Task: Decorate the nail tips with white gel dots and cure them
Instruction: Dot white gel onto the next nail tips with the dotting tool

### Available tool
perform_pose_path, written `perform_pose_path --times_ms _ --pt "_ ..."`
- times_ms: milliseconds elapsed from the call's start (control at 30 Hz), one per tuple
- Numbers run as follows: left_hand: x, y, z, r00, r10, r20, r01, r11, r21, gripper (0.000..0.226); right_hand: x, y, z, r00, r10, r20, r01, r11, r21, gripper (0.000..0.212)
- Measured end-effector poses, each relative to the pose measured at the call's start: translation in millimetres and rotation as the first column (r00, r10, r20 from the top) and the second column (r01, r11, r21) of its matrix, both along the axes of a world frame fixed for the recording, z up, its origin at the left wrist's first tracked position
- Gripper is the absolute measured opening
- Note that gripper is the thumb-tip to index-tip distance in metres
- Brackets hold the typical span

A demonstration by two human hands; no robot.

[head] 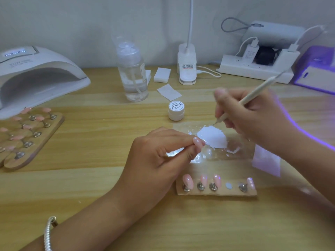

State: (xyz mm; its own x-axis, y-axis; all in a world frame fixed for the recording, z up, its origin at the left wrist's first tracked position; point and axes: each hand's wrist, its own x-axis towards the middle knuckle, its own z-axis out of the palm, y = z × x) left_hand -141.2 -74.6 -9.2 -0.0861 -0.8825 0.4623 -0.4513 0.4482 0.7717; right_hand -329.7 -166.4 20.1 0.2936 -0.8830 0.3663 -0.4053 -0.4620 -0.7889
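Nail tip [198, 142] sits pinched in the left grip [163, 156], just beside the white gel [212, 136]; the right grip [253, 116] holds a dotting pen [253, 94], its point touching that gel.

Glossy pink nail tips [187, 179] sit on metal studs over a matt wooden strip [217, 192]; the table [90, 178] shows smooth wood grain.

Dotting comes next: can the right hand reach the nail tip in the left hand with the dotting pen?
Probably yes. The left hand pinches the nail tip right beside the white gel, where the dotting pen in the right hand touches; nothing stands between them.
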Motion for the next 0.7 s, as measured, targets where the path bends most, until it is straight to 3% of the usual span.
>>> perform_pose_path --times_ms 67,233,600,700 --pt "0 0 0 1.000 0.005 0.013 -0.005 1.000 -0.006 0.013 -1 -1 -8 0.994 -0.027 -0.110 0.029 0.999 0.020 0.045" --pt "1 1 0 1.000 0.005 0.009 -0.005 1.000 0.000 0.012 -1 -3 -15 0.982 -0.005 -0.186 0.015 0.998 0.054 0.043" --pt "0 0 0 1.000 0.001 0.013 -0.001 1.000 -0.002 0.012 1 -1 -16 0.978 -0.050 -0.201 0.056 0.998 0.026 0.041" --pt "0 0 0 1.000 0.001 0.007 -0.001 1.000 -0.003 0.011 2 1 -9 0.994 -0.068 -0.087 0.066 0.998 -0.020 0.042"
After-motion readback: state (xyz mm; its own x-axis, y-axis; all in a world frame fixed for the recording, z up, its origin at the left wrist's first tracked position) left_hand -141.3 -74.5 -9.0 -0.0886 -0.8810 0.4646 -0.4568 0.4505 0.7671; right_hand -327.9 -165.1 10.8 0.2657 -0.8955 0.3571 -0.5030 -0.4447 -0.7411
